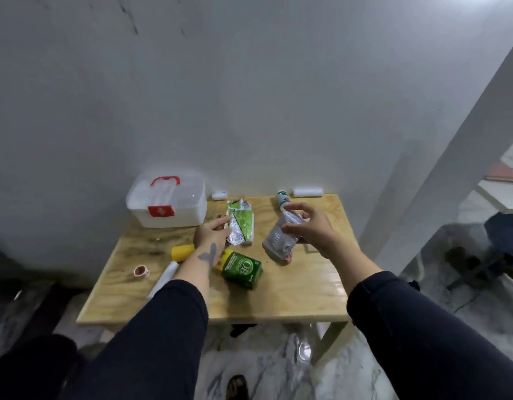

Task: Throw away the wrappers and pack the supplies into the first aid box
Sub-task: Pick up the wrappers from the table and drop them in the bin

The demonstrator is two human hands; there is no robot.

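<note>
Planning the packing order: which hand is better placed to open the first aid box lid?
Left, probably. The left hand is nearest the closed first aid box, though it pinches the green wrapper. The right hand is farther away, holding the silver wrapper.

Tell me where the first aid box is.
The first aid box sits at the table's far left corner against the wall, lid shut, just beyond the left hand.

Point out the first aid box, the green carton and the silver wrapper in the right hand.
first aid box (174, 217), head view, on its white front wall.
green carton (242, 268), head view, on its printed top face.
silver wrapper (278, 241), head view, on its crumpled middle below the right hand's fingers.
</note>
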